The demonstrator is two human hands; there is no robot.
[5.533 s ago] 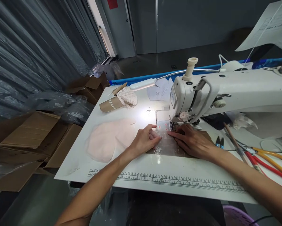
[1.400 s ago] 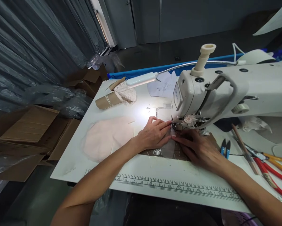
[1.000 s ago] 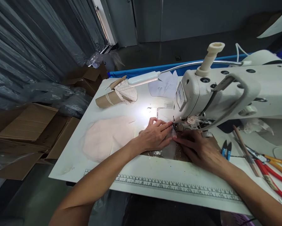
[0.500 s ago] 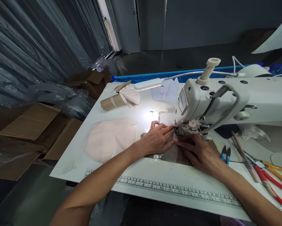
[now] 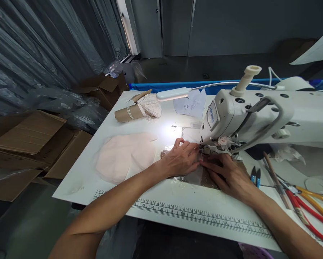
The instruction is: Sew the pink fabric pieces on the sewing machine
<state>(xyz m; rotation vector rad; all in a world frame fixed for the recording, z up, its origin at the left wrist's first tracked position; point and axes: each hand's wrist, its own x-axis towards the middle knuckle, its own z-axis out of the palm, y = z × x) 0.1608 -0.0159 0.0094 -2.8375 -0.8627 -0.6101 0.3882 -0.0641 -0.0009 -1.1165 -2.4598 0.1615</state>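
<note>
Under the head of a white sewing machine [image 5: 223,111], a thin, sheer piece of fabric [image 5: 195,177] lies by the presser foot [image 5: 205,149]. My left hand [image 5: 180,159] presses on it from the left, fingers bent and close together, their tips beside the foot. From the right, my right hand [image 5: 227,174] pinches the fabric's edge just in front of the foot, its fingertips nearly meeting my left thumb. Both hands cover much of the fabric, and its far part is hidden. Pale pink fabric pieces [image 5: 123,156] lie flat to the left.
A rolled brown paper bundle with lace [image 5: 129,113] and a marked paper sheet [image 5: 190,103] lie behind. Blue thread snips [image 5: 255,176] and red-handled pliers [image 5: 303,210] are at right. A printed ruler [image 5: 183,213] runs along the front edge. Cardboard boxes [image 5: 37,140] stand left.
The view has shifted slightly. My left fingers are bent a little more and lie closer together by the presser foot. My right hand keeps nearly the same place.
</note>
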